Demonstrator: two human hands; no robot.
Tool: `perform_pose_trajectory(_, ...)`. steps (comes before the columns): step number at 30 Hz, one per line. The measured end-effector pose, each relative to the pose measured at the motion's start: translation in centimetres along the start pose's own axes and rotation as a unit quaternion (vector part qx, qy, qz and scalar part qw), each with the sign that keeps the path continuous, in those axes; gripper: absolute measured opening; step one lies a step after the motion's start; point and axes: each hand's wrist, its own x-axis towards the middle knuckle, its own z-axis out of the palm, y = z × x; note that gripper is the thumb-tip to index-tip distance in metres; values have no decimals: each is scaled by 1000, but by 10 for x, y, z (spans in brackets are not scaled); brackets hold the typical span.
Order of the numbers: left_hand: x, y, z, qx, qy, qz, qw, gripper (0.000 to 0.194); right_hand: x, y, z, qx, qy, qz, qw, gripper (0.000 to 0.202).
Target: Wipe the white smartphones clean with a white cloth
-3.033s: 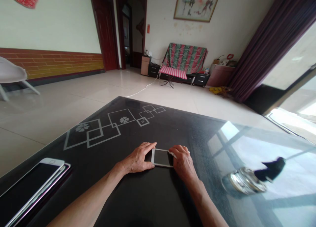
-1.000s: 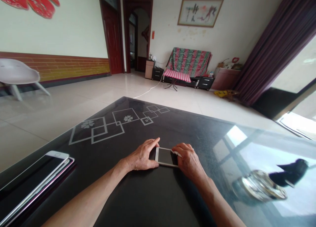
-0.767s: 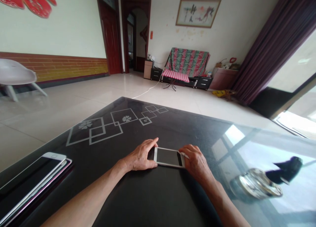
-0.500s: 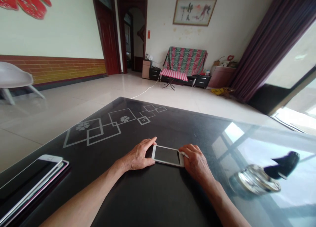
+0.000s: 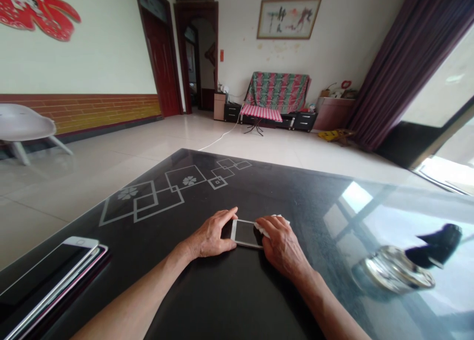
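Fingers [image 5: 225, 215] and thumb of the left hand [image 5: 207, 236] grip the left end of the white phone [image 5: 245, 233], one at its far corner, the other at its near corner, with the palm behind that end; those of the right hand [image 5: 285, 246] are bent over a crumpled tissue [image 5: 263, 230] at the right end, though whether the right thumb touches the phone cannot be told. Between the hands, the phone lies screen up on the tabletop [image 5: 207, 300], its long axis running from left hand to right, neither hand nearer since each is at one end. Near the tabletop's left edge lies a stack of phones [image 5: 48, 273], well apart from the left hand; a glass bottle [image 5: 398, 270] is beyond the right wrist to the right, and a pale square pattern [image 5: 158, 202] stretches along towards the far corner
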Motion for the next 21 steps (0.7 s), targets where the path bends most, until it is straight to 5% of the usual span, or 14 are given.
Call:
perform_pose_trajectory(12, 1, -10, 5, -8, 32, 18, 999, 90, 5, -5, -6, 24, -26, -21, 999, 30)
perform_pose_trajectory(21, 3, -10, 6, -11, 31, 22, 999, 92, 24, -24, 9, 43, -47, -39, 997, 35)
